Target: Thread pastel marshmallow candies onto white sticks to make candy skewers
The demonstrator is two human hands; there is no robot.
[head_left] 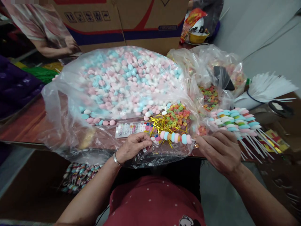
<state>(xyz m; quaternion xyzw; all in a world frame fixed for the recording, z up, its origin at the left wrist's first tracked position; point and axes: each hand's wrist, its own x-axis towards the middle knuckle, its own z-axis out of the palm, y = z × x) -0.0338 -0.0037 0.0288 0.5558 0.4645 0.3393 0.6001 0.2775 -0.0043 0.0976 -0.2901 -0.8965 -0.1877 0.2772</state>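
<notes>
Near gold strips (158, 123), pastel-banded candy skewer (176, 138)

Dim indoor light, soft shadows, glare on plastic; pic slightly soft, edges stretched w/ wide-angle distortion.

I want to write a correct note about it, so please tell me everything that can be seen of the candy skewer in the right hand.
The candy skewer is a short row of rounded, soft-looking pieces in pink, light blue and white tones, with a yellowish part among them. It lies almost level across the view, above the table edge, its right end at the fingers of the right hand, which hide most of the stick. Its left end points towards the left hand; whether wrapping touches it is unclear.
</notes>
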